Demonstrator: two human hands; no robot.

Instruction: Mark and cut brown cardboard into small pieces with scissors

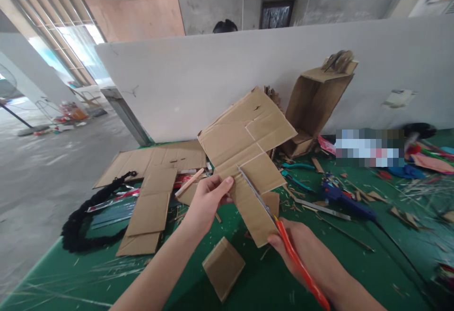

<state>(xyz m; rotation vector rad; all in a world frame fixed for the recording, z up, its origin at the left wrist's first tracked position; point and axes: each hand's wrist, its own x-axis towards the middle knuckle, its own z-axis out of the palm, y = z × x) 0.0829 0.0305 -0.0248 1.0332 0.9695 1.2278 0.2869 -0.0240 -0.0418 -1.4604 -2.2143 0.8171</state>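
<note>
My left hand (212, 197) pinches the edge of a brown cardboard sheet (248, 133), thumb on top, and holds it raised and tilted above the green table. In my right hand (301, 245) is a pair of scissors (294, 254) with orange-red handles. Their metal blade lies along the lower part of the sheet, pointing away from me, beside a cut edge. Pale cut lines run across the cardboard. Below it, a small square cardboard piece (224, 268) rests on the table. The fingers of my right hand are partly hidden behind the handles.
A blue glue gun (345, 200) with a cord lies right, near teal-handled pliers (298, 181) and a metal blade (322, 208). Behind stands an open cardboard box (315, 98) against a white partition (170, 84). Left are cardboard pieces (152, 207) and a black fuzzy loop (76, 221).
</note>
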